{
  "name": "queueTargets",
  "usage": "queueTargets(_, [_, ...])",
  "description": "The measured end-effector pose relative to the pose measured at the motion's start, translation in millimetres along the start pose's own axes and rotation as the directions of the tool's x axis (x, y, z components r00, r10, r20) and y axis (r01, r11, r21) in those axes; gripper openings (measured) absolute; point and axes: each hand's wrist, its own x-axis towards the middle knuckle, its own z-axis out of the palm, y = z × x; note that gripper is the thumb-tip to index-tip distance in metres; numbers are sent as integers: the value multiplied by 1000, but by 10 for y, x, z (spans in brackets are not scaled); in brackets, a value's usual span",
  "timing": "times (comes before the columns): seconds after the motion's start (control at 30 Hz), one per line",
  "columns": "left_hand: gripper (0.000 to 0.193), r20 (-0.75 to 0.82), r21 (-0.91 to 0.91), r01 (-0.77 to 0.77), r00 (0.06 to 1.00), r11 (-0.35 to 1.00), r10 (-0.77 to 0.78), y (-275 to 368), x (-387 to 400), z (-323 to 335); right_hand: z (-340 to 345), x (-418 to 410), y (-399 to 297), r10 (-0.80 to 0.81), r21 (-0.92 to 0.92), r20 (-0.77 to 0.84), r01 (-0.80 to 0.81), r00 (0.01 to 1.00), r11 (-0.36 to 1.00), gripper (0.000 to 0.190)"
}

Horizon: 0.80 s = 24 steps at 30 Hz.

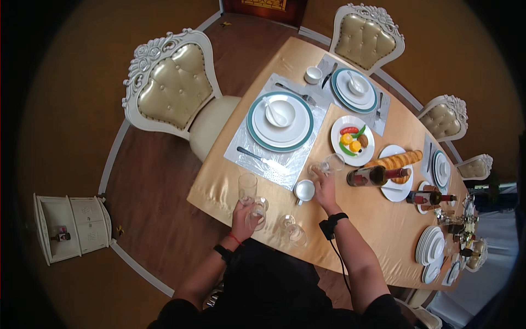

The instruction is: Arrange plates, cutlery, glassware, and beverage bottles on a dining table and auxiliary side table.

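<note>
My left hand (243, 220) is closed around clear stemmed glassware at the table's near edge. One tall glass (248, 187) rises above the fingers, and a second glass (257, 218) overlaps the hand; which of them the fingers grip is partly hidden. With its fingers at the foot and stem, my right hand (327, 191) holds a clear wine glass (336, 162) beside the foil-like placemat. Just left of that hand stands a white cup (304, 191) with a handle. Another stemmed glass (296, 235) stands between my forearms.
A teal-rimmed plate stack (280, 142) carries a bowl and spoon, with a fork (296, 93) and knife (252, 154) alongside. Beyond my right hand are a food plate (335, 150), a wine bottle (365, 177), bread (400, 158) and stacked plates (423, 246). A carved chair (176, 88) stands left.
</note>
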Motion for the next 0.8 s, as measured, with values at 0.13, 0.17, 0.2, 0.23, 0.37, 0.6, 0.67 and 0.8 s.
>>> queueTargets(0.13, [32, 3, -41, 8, 1000, 999, -8, -34, -91, -23, -126, -536, -260, 80, 115, -251, -53, 965, 992, 49])
queueTargets(0.17, [31, 2, -67, 10, 1000, 998, -10, -60, -72, -25, -141, -739, -345, 105, 126, -305, -69, 946, 990, 51])
queueTargets(0.2, [31, 1, -73, 5, 1000, 997, -5, -109, -98, -24, -144, -942, -471, 164, 222, -229, -113, 960, 969, 54])
queueTargets(0.23, [29, -4, -161, 85, 996, 983, -86, -174, -138, -2, -142, -1135, -610, 216, 311, -153, -160, 964, 937, 56])
queueTargets(0.37, [38, 45, -115, 21, 999, 993, -16, -255, -106, -34, -66, -1463, -1119, 292, 452, 100, -305, 951, 838, 63])
queueTargets(0.6, [25, 5, -200, 37, 999, 979, -36, -166, -130, -296, 222, -1370, -1382, 190, 460, 75, -203, 979, 864, 60])
queueTargets(0.67, [34, -80, -384, 81, 989, 920, -121, -244, -300, -500, 182, -1345, -1822, 119, 430, 56, -132, 991, 893, 58])
queueTargets(0.8, [22, -98, -25, 10, 995, 1000, -13, 248, -677, -1187, 250, -1510, -2333, -11, 532, 88, -37, 996, 846, 57])
